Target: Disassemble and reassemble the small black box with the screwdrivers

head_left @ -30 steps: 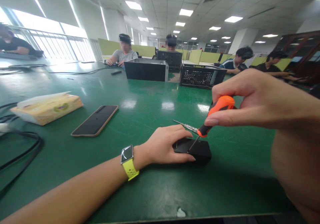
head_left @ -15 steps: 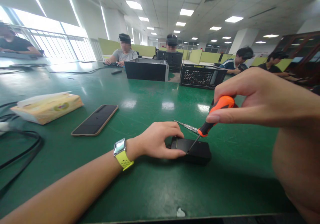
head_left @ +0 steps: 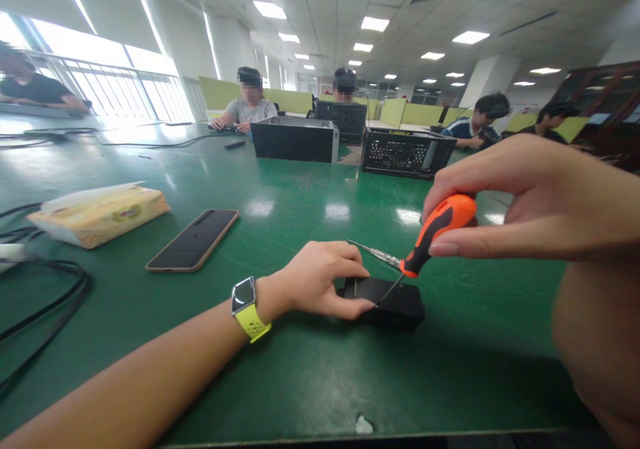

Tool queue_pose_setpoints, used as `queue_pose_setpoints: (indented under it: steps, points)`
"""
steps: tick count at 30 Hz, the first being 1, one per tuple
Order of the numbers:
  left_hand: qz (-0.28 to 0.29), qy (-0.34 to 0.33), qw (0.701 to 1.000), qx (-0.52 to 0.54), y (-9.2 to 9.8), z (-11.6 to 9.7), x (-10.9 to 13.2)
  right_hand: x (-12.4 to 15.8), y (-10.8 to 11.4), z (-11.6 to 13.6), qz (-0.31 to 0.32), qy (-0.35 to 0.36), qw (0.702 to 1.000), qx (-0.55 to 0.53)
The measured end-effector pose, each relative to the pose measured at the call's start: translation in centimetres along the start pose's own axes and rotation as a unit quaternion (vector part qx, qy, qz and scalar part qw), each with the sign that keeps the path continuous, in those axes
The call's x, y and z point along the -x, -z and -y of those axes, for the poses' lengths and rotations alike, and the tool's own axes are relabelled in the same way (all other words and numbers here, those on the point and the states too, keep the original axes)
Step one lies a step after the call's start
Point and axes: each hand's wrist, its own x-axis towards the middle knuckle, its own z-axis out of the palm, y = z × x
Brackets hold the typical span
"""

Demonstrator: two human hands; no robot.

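A small flat black box lies on the green table in front of me. My left hand, with a yellow-strapped watch on the wrist, grips the box's left end between thumb and fingers. My right hand pinches the top of an orange and black screwdriver. The screwdriver leans down to the left, and its thin tip rests on the top face of the box. Just behind the box a slim metal tool lies flat on the table.
A smartphone lies face up at left, with a tissue pack beyond it and black cables at the far left edge. Two black computer cases stand at the back. Several people sit around the far side.
My left hand has shifted left on the box, from covering its top to gripping its left end. The screwdriver stays on the box and has tilted slightly.
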Motion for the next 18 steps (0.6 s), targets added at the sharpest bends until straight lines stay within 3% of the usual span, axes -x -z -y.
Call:
queue_pose_setpoints:
  steps: [5,11,18]
  points:
    - [-0.008,-0.014,0.999,-0.036,0.1,0.2,0.0,0.1,-0.1,0.7,-0.009,0.016,0.999,0.027]
    - [-0.024,-0.009,1.000,-0.008,-0.1,0.3,0.1,0.2,-0.1,0.3,-0.045,0.009,0.998,0.045]
    - [-0.030,-0.017,0.999,-0.026,-0.2,0.0,0.2,0.2,0.1,-0.3,-0.020,-0.008,0.999,0.039]
